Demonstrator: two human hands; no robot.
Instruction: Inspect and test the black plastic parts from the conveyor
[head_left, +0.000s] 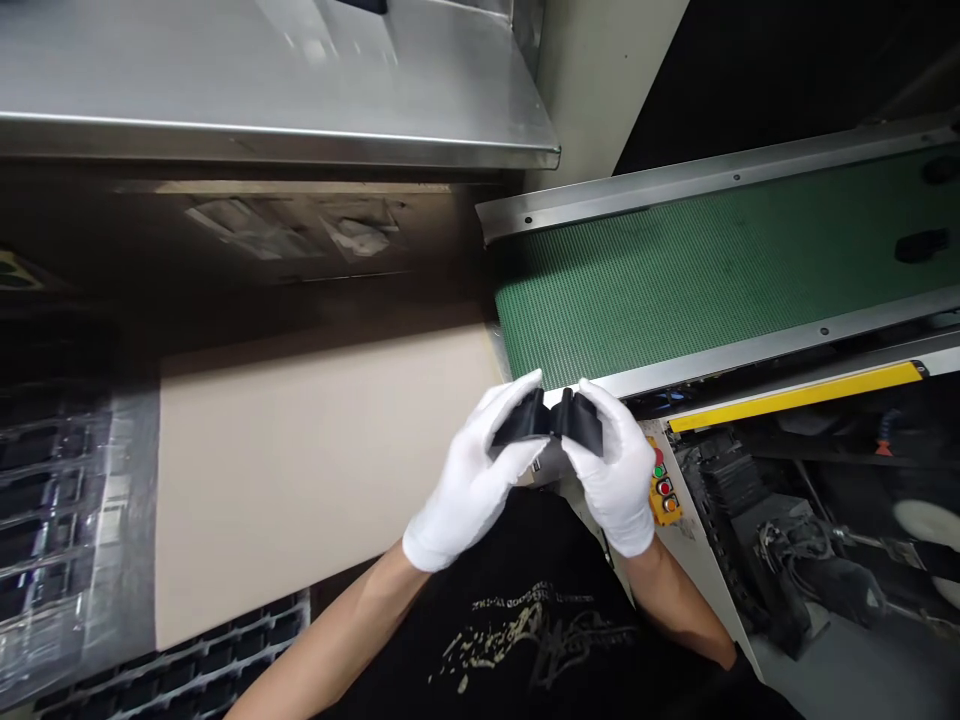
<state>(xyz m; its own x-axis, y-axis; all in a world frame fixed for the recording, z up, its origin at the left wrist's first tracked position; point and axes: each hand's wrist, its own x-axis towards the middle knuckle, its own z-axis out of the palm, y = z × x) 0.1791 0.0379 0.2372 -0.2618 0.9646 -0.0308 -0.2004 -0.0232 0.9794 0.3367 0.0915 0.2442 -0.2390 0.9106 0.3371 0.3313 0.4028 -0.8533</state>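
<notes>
Both my hands wear white gloves and are close together near the lower end of the green conveyor belt. My left hand point(476, 470) grips a black part point(523, 420) between thumb and fingers. A second black part point(581, 422) is pinched in my right hand point(619, 470). The two dark pieces meet or nearly meet between my hands; whether they are joined I cannot tell. Their far sides are hidden by my fingers.
The green conveyor belt point(675, 270) carries dark pieces point(921, 245) at the far right. A beige board point(315, 460) lies left, beside racks of black parts point(45, 480). A metal shelf point(262, 80) overhangs behind. A button box point(665, 490) sits right of my right hand.
</notes>
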